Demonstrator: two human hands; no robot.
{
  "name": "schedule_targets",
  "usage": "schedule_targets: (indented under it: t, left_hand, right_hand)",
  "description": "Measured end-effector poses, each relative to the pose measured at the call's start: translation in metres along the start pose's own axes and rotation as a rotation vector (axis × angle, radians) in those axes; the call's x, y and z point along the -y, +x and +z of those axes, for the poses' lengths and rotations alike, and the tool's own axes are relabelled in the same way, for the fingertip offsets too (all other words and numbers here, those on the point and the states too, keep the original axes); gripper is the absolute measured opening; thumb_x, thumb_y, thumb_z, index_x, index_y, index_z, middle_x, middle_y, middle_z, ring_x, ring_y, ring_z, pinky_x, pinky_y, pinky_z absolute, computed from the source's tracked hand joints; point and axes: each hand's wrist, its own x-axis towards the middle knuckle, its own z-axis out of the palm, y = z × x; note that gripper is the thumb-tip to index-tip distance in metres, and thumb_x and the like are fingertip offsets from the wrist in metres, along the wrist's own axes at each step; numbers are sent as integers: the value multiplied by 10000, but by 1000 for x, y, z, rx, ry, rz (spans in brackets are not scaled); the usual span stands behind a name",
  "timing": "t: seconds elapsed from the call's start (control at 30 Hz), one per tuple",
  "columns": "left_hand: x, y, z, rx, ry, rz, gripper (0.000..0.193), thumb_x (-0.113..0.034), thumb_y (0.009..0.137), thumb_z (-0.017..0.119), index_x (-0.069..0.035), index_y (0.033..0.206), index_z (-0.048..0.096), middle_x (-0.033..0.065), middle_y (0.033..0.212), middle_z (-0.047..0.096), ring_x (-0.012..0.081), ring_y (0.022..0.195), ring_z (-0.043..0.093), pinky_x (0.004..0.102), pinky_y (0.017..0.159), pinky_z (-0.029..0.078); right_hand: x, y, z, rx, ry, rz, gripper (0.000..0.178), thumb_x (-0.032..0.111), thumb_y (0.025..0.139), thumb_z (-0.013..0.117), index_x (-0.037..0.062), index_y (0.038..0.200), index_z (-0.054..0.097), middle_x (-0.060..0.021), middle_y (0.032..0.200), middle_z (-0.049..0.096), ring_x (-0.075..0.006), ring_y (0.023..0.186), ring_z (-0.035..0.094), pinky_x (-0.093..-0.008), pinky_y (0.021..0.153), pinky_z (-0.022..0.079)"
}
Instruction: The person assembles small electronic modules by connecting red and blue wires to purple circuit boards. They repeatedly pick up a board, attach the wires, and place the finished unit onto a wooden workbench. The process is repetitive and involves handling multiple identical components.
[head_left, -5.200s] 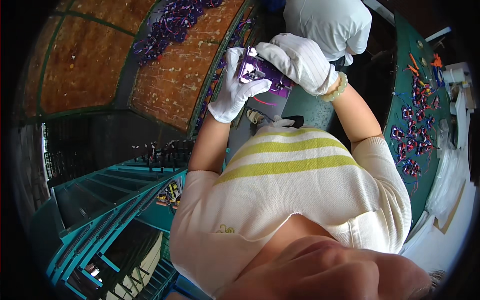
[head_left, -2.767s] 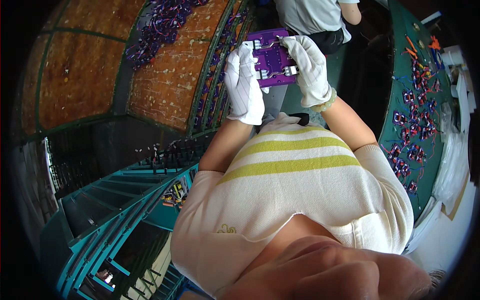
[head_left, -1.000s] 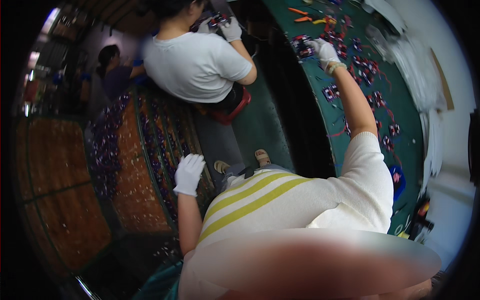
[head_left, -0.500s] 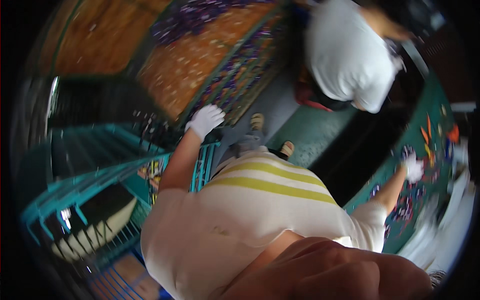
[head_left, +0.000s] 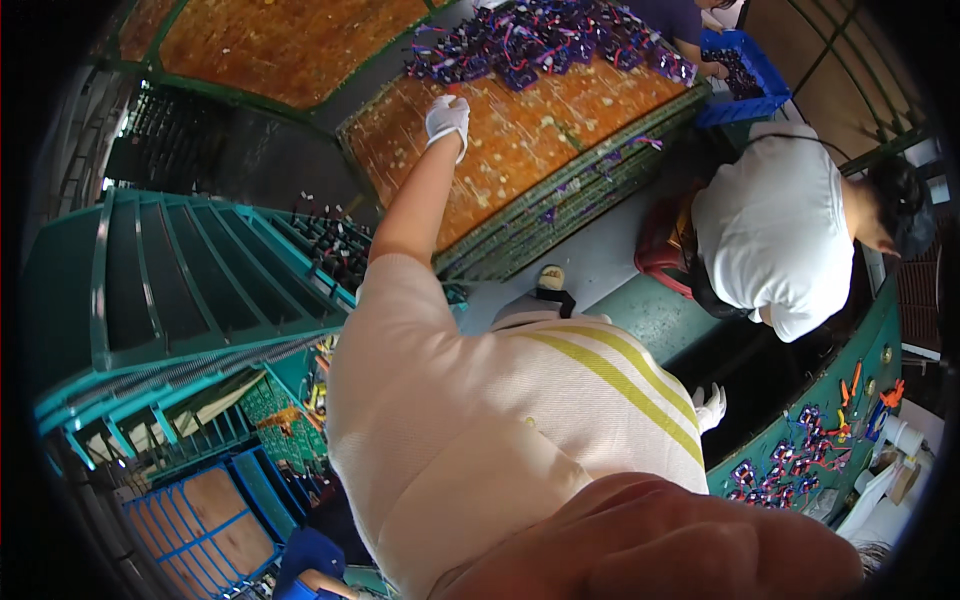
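Left hand (head_left: 447,118) nearer crosswise pile (head_left: 545,42)

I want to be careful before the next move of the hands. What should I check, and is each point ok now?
1. Both hands gloved: ok, left hand and right hand in white.
2. Left hand over brown panel: ok.
3. Left hand holding nothing: cannot tell, its fingers are curled.
4. Right hand fully visible: not ok, the striped sweater partly hides it.
5. Purple circuit boards laid singly: not ok, heaped.
6. White-shirted co-worker apart from both hands: ok.
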Motion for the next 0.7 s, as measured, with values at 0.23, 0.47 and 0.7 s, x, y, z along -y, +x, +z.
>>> schedule_targets:
  t: [0.23, 0.47, 0.7]
  left_hand:
    - [-50, 100, 14, 165, 460, -2, 1297, -764, 530, 709, -72, 1487, 173, 161, 1545, 166, 353, 1431, 115, 468, 1153, 166]
    - [-34, 202, 74, 287, 136, 197, 957, -566, 717, 732, -4, 1381, 332, 195, 1373, 464, 321, 1224, 485, 376, 1023, 380]
    - [-61, 211, 98, 396, -704, -20, 437, -402, 785, 761, -61, 1004, 598, 19, 747, 621, 155, 640, 621, 303, 524, 468]
  right_hand:
    - [45, -4, -15, 165, -43, 452, 387, 158, 716, 757, 51, 1075, 657, -163, 1127, 630, -313, 1023, 598, -380, 911, 476]
    - [107, 26, -31, 362, -96, 301, 343, 118, 718, 747, 59, 1043, 653, -143, 1116, 628, -307, 1069, 568, -388, 938, 452]
    - [140, 73, -21, 385, -10, 165, 278, 129, 724, 726, 54, 985, 663, -143, 1031, 655, -319, 1014, 593, -395, 917, 461]
